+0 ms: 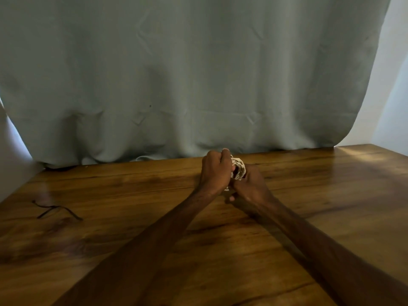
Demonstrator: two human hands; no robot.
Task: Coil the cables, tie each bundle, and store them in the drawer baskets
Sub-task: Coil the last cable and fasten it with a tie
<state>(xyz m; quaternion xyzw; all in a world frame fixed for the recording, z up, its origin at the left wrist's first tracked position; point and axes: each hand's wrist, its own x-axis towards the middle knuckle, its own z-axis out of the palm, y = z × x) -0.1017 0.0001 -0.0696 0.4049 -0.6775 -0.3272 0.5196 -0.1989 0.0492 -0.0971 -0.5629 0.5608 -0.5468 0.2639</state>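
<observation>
A coiled white cable bundle (238, 170) is held just above the wooden table (331, 206), near its far edge. My left hand (215, 171) is closed in a fist on the bundle's left side. My right hand (250, 187) grips the bundle from below and to the right. Most of the cable is hidden between the two hands; only a few white loops show. A thin dark tie (56, 210) lies loose on the table at the left.
A grey-green curtain (187, 74) hangs right behind the table's far edge. A pale wall (390, 96) shows at the right. No drawer or basket is in view.
</observation>
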